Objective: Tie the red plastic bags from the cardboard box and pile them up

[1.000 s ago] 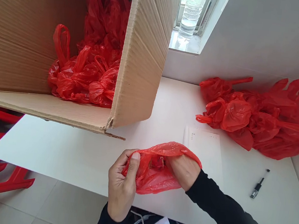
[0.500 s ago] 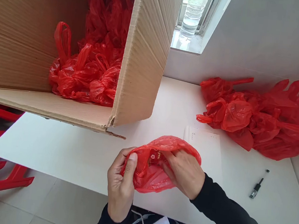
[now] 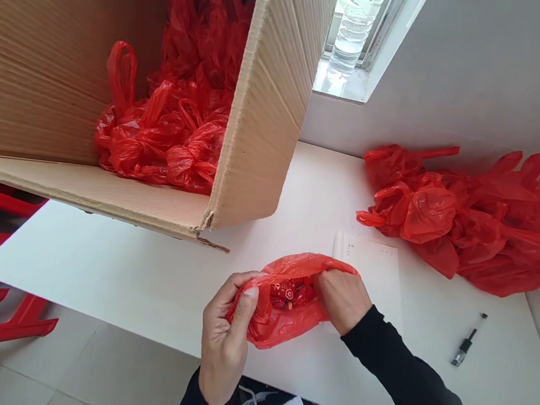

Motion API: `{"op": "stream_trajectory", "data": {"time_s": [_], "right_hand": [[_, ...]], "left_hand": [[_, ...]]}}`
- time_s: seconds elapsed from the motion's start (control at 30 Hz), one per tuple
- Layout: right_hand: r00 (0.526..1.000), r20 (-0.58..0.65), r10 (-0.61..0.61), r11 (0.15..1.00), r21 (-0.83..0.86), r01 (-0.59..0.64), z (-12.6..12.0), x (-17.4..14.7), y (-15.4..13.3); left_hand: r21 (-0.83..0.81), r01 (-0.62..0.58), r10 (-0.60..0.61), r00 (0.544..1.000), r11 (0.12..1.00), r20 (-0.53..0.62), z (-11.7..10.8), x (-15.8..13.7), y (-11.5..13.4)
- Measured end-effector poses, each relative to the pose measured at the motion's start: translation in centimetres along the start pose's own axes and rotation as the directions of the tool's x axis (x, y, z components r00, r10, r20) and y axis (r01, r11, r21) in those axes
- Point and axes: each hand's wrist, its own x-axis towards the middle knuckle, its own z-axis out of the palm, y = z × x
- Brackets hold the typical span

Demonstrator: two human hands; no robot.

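Observation:
My left hand (image 3: 227,334) pinches the left rim of a red plastic bag (image 3: 272,333), thumb on the near side. The bag's mouth gapes upward over the white table. Inside it lie small red wrapped pieces with pale and gold print (image 3: 289,292); their exact kind is unclear. My right hand (image 3: 343,300) reaches into the bag from the right. Its fingers are hidden behind the plastic, so I cannot see whether they hold anything.
A cardboard box (image 3: 263,130) on the left holds several knotted red bags (image 3: 161,131). More red bags (image 3: 468,218) lie against the wall at right. A sheet of paper (image 3: 374,266) and a pen (image 3: 465,345) rest on the table (image 3: 110,275). A bottle (image 3: 355,30) stands on the sill.
My right hand has gone deeper into the bag and its fingers have dropped out of sight. More of the red wrapped pieces now shows. My left hand keeps its hold on the rim.

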Motion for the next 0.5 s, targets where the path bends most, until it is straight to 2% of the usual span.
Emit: {"op": "stream_trajectory", "data": {"time_s": [0.07, 0.2, 0.27, 0.37, 0.43, 0.5], "right_hand": [[0.997, -0.008, -0.071, 0.997, 0.035, 0.071, -0.2, -0.5, -0.2], [0.980, -0.020, -0.197, 0.975, 0.096, 0.199, -0.4, -2.1, -0.5], [0.971, -0.098, -0.218, 0.965, 0.127, 0.230, -0.2, -3.1, -0.4], [0.919, -0.328, -0.218, 0.953, 0.129, 0.273, 0.8, -4.3, 0.9], [0.866, -0.428, -0.256, 0.944, 0.080, 0.319, 2.0, -4.6, 2.2], [0.827, -0.471, -0.307, 0.923, 0.064, 0.379, 3.0, -4.5, 3.5]], "left_hand": [[0.001, -0.002, 0.002, 1.000, 1.000, -0.031, 0.2, -0.2, 0.5], [-0.003, 0.087, -0.087, 0.994, 0.996, -0.074, 0.4, -1.1, 1.6], [0.050, 0.070, -0.068, 0.997, 0.996, -0.045, 0.1, -1.8, 1.6], [0.229, -0.132, 0.104, 0.986, 0.964, 0.130, -0.9, -2.3, 1.0], [0.262, -0.287, 0.216, 0.939, 0.921, 0.268, -1.6, -2.3, 0.5], [0.232, -0.384, 0.296, 0.894, 0.894, 0.337, -2.3, -2.2, 0.3]]}}
